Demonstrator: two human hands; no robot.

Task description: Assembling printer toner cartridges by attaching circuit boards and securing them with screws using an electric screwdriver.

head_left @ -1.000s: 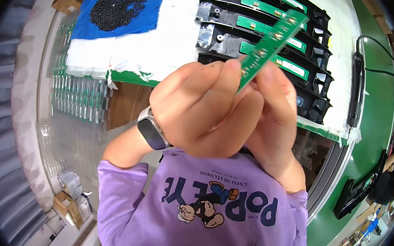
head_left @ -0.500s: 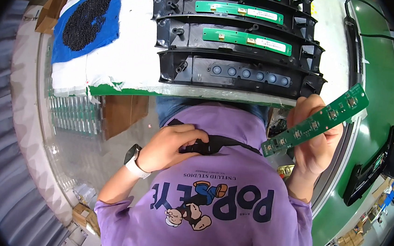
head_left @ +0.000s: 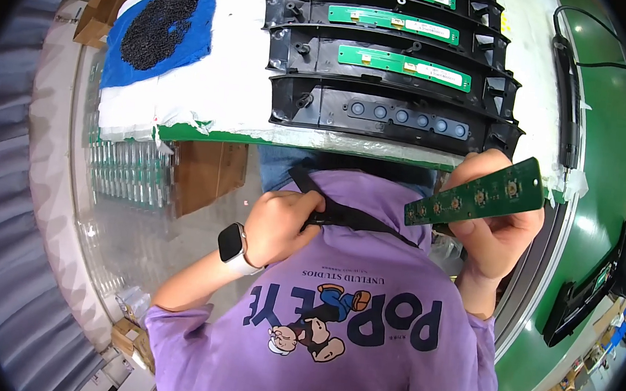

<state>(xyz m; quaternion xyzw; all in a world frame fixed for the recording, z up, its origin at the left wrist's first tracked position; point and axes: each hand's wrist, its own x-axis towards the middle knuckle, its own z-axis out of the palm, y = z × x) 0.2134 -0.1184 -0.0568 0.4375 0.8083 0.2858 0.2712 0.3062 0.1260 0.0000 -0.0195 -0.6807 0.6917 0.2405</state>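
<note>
My right hand (head_left: 496,234) pinches a long green circuit board (head_left: 480,195) between thumb and fingers, just in front of the table edge. A row of small components shows on the board's near face. At the waist of my purple shirt, my left hand (head_left: 280,226) is closed on a black strap (head_left: 363,221); part of the strap is hidden under the fingers. The nearest black plastic housing (head_left: 320,114), on the table beyond my hands, has a row of round pale buttons (head_left: 402,117) and no board over them. Behind it, several like housings carry green boards (head_left: 406,67).
A heap of small black screws or similar bits (head_left: 160,26) lies on a blue sheet (head_left: 202,37) at the far left. A black pen-like tool (head_left: 568,106) with a cable lies along the table's right side. Clear trays of boards (head_left: 132,172) sit below left.
The circuit board has come down slightly and turned flatter in my right hand. My left hand has shifted a little right and up with the strap. The view has shifted slightly.
</note>
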